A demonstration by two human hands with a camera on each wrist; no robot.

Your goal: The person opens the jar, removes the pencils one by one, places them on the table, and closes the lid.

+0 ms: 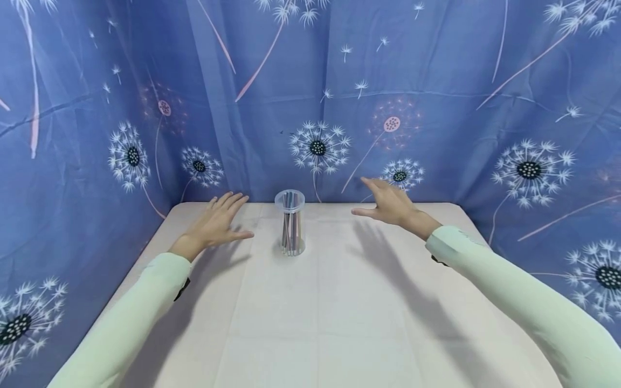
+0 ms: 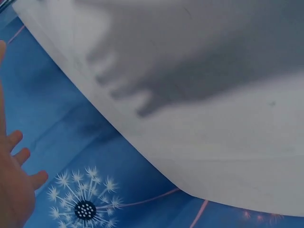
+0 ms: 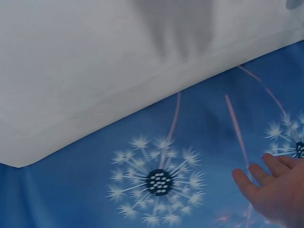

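2 sleeved arms extend forward, fingers loosely straight (thumbs pointing inward).

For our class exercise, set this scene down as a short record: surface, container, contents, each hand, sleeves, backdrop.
Surface: pale tabletop
Container: clear container, upright near the far edge, between the hands, touched by neither
Contents: slender sticks, exact kind unclear
Left hand: holds nothing, fingers extended
Right hand: holds nothing, thumb apart from fingers
Sleeves: pale green
Backdrop: blue curtain, dandelion print

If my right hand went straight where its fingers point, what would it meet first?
Likely the blue curtain behind the table: your right hand points toward it, though the gap is hard to judge.
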